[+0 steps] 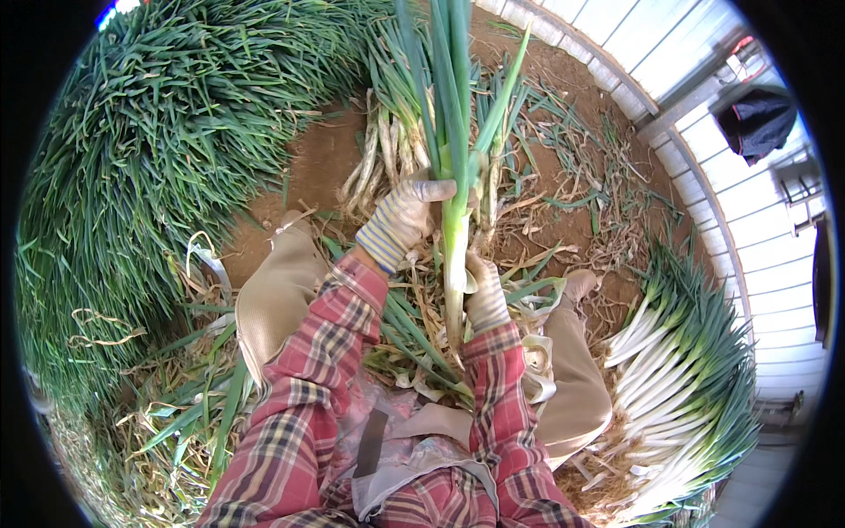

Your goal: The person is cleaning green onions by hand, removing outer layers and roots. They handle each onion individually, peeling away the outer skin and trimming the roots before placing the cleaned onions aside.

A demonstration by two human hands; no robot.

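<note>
A long green onion [455, 228] stands upright before me, its green leaves reaching the top of the view and its pale stalk pointing down toward my lap. My left hand [404, 214], in a striped work glove, grips it where the leaves meet the stalk, thumb across the front. Lower down, my gloved right hand [483, 287] is at the stalk's right side with fingers curled around loose outer skin; its fingertips are partly hidden. Behind the held onion, unpeeled green onions [389, 138] with dirty brownish stalks lie on the soil.
A large heap of green onions [165, 132] fills the left. Peeled white-stalked onions [667, 383] are stacked at the right. Stripped leaves and skins [185, 422] litter the ground between and beside my legs. A white slatted wall [772, 257] curves along the right, with a dark cloth [756, 122] hanging there.
</note>
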